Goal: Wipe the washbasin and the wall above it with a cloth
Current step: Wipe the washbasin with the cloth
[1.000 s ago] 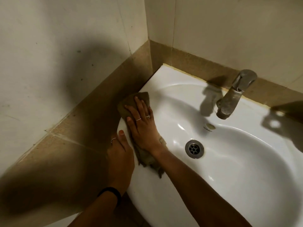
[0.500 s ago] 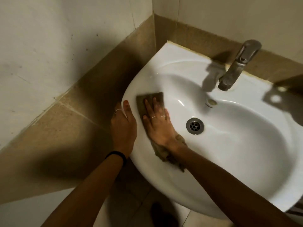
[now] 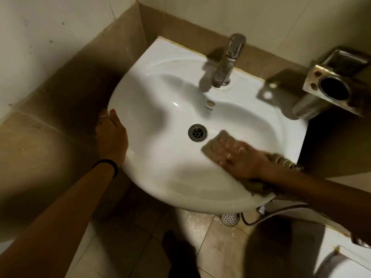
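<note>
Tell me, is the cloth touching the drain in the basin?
Apart. The head view shows a strip of bare white basin between the cloth, pressed flat under the right hand, and the metal drain.

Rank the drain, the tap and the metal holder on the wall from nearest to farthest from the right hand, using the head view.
From the right hand, flat on the cloth:
1. Drain, just to its left in the bowl's bottom.
2. Tap, at the back rim of the washbasin.
3. Metal holder, on the wall off to the right.
Tap and holder are close to call.
</note>
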